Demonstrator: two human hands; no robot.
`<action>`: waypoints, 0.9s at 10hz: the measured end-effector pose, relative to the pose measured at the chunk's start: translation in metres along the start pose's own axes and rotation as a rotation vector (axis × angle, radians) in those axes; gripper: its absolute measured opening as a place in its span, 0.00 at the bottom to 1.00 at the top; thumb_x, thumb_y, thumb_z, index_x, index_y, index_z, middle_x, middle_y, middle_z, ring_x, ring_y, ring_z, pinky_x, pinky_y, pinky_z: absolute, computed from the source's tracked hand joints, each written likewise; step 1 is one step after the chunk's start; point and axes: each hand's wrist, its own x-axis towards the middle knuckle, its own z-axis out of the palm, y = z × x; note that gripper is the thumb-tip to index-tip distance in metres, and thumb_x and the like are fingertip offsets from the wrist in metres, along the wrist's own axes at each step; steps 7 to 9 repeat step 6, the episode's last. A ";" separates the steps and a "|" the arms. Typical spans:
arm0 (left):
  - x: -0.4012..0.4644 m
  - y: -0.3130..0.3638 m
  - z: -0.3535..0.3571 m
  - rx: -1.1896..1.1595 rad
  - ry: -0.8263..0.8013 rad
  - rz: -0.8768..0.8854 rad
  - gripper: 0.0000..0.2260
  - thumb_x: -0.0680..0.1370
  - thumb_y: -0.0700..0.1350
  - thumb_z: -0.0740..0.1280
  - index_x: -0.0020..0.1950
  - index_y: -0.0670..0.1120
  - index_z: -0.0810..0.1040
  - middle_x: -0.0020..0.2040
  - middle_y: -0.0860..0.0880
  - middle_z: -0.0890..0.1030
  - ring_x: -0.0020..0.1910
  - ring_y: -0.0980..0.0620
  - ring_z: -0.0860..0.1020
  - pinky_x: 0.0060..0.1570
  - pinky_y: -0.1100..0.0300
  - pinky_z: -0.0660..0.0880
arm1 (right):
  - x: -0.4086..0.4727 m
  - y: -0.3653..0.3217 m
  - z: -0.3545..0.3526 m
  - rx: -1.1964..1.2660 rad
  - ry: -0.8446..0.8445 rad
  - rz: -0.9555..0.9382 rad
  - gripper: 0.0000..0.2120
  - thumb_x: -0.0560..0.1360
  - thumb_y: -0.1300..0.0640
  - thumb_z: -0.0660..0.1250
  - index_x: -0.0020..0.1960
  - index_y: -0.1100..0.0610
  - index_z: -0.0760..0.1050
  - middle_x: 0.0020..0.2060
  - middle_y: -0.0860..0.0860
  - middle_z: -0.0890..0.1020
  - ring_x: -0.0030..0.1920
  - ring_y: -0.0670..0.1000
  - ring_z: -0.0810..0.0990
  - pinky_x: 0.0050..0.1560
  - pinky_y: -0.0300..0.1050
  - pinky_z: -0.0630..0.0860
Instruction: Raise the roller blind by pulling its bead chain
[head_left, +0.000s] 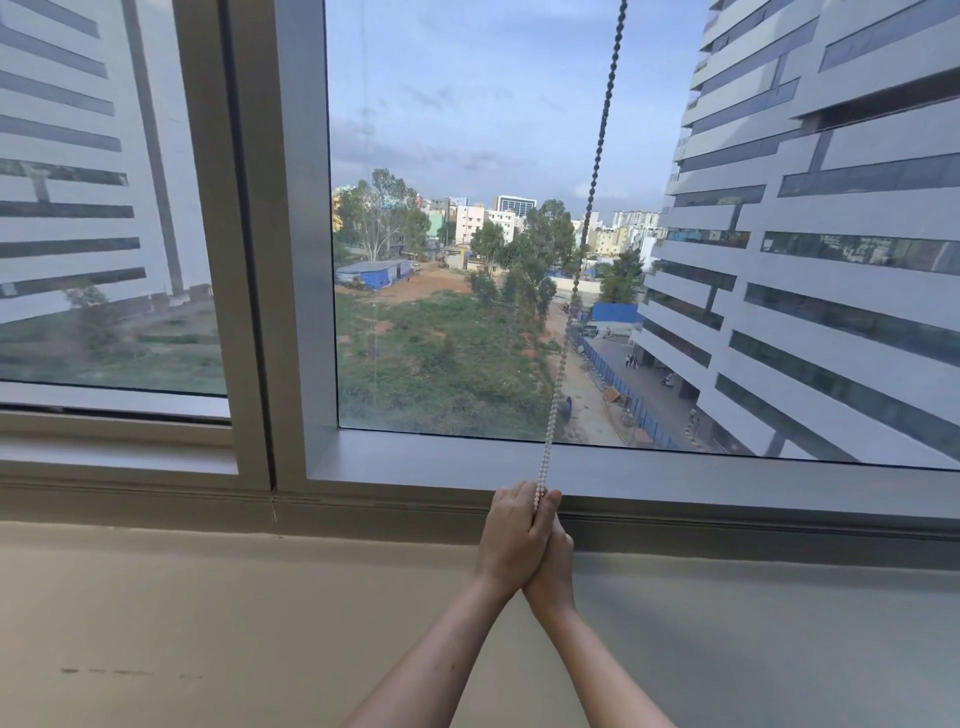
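With both hands low at the sill, left hand (511, 535) and right hand (553, 558) clamp the bead chain (576, 280) together; looks mid-pull, next probably regrip higher.

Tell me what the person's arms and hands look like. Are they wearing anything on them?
Both arms are bare as far as the picture shows: no sleeves, gloves, watch or bracelets. The left hand and the right hand show no rings that I can make out. The forearms are slim and come up from the bottom edge of the picture. A few tiny dark spots dot the left forearm.
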 end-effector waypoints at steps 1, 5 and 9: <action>-0.004 0.003 0.000 -0.015 0.020 -0.005 0.16 0.77 0.60 0.55 0.41 0.50 0.70 0.39 0.50 0.76 0.43 0.47 0.74 0.47 0.48 0.72 | -0.006 -0.006 -0.005 -0.024 -0.041 -0.014 0.10 0.79 0.65 0.57 0.41 0.60 0.74 0.30 0.50 0.76 0.27 0.36 0.73 0.29 0.30 0.71; -0.038 0.043 -0.031 0.082 0.082 -0.082 0.30 0.74 0.65 0.51 0.67 0.46 0.67 0.61 0.49 0.75 0.61 0.51 0.71 0.61 0.52 0.68 | -0.032 -0.033 -0.029 -0.406 -0.196 -0.171 0.19 0.73 0.56 0.67 0.62 0.55 0.67 0.51 0.46 0.74 0.52 0.45 0.74 0.52 0.33 0.71; -0.069 0.031 -0.047 0.263 0.149 -0.015 0.24 0.76 0.59 0.51 0.64 0.47 0.71 0.60 0.49 0.77 0.59 0.49 0.73 0.56 0.51 0.70 | -0.054 -0.031 -0.033 -0.434 -0.102 -0.263 0.22 0.71 0.55 0.69 0.62 0.55 0.65 0.55 0.48 0.72 0.55 0.48 0.71 0.56 0.44 0.68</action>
